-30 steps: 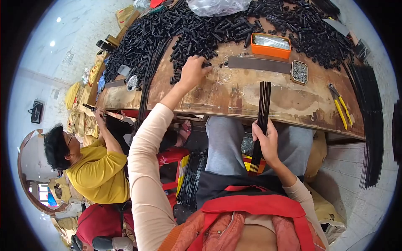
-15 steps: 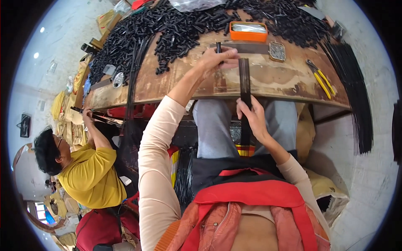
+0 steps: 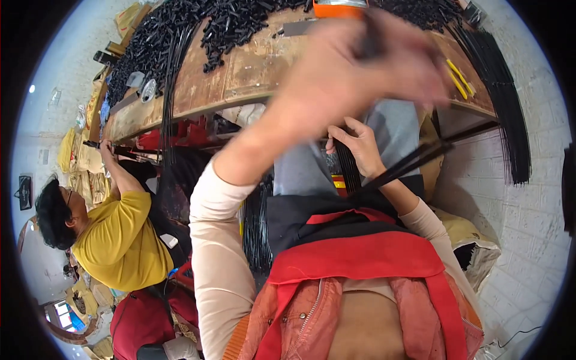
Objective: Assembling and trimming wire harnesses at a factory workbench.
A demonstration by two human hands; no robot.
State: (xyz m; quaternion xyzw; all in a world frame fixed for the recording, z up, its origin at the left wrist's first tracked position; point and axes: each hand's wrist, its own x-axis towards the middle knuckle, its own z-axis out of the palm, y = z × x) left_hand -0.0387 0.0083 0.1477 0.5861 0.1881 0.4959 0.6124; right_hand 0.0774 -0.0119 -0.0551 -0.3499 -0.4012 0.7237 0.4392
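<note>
My left hand (image 3: 384, 72) is raised close to the camera over the table's front edge, smeared by motion. In its grip is a short dark piece (image 3: 371, 42), too blurred to make out fully. Lower down, over my lap, my right hand (image 3: 358, 147) is closed round a bundle of thin black rods (image 3: 347, 168), which hangs down between my thighs. Another dark strip of thin rods (image 3: 414, 161) slants across my right wrist toward the right; whether it belongs to the same bundle I cannot tell.
Heaps of short black pieces (image 3: 234, 24) cover the back of the wooden table (image 3: 252, 78). An orange box (image 3: 339, 8) is partly hidden. Yellow-handled pliers (image 3: 459, 81) lie near long black rods (image 3: 501, 102) overhanging the right edge. A person in yellow (image 3: 117, 240) works at left.
My left hand has swept right and up toward the camera with the short dark piece. A slanting dark strip now crosses my right wrist. The whole view has shifted a little.
</note>
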